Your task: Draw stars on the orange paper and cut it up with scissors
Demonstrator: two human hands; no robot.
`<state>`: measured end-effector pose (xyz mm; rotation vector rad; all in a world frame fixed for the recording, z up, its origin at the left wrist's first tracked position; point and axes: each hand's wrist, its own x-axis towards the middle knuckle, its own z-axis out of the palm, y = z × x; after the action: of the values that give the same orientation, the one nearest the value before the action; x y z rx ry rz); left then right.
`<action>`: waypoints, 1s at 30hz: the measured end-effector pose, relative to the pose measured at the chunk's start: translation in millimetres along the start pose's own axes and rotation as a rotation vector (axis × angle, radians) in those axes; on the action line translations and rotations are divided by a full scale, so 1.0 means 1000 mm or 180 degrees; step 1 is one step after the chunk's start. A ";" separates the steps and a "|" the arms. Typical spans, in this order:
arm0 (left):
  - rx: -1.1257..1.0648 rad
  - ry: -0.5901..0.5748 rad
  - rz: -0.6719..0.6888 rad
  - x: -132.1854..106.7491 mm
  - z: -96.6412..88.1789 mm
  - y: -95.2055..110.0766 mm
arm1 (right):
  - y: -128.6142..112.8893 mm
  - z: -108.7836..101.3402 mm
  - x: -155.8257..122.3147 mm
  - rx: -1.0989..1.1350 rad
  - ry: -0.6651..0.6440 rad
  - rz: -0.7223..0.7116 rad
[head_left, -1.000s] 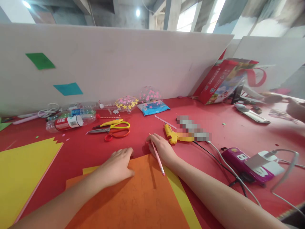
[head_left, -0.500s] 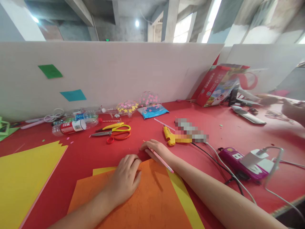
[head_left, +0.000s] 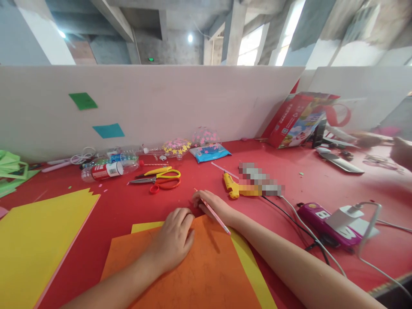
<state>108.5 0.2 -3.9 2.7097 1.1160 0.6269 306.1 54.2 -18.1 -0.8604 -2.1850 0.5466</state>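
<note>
My left hand (head_left: 174, 240) lies flat, fingers together, on an orange sheet (head_left: 199, 274) with faint pencil outlines. Under the orange sheet shows a yellow sheet (head_left: 251, 270). My right hand (head_left: 210, 205) rests at the orange sheet's far corner, closed round a pink pencil (head_left: 213, 212) whose tip points away from me. Both hands sit on the red table (head_left: 128, 206).
A large yellow sheet (head_left: 35, 240) lies at left. Behind are scissors (head_left: 161, 180), plastic bottles (head_left: 106, 170), a yellow glue gun (head_left: 233, 187), a blue packet (head_left: 209, 151) and a red box (head_left: 296, 120). Right: a purple device (head_left: 325, 221) with cables. Another person's hand (head_left: 402, 152) works at far right.
The view has tilted up and shifted a little. My left hand moved rightward onto the orange sheet's top edge; my right hand turned the pencil to a flatter slant.
</note>
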 end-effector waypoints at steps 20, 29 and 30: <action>-0.0124 -0.1299 -0.0654 0.032 -0.021 -0.010 | -0.003 -0.016 -0.004 0.0786 0.1201 0.1627; -0.0085 -0.1140 -0.0785 0.041 -0.029 -0.054 | -0.019 -0.023 -0.003 -0.0326 0.1635 0.1169; -0.0060 -0.1127 -0.0755 0.043 -0.029 -0.061 | -0.019 -0.023 -0.003 -0.0204 0.1600 0.1204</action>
<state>84.6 73.3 19.3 2.4838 1.2920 0.1149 317.0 42.1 6.8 -1.3014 -1.5990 0.3839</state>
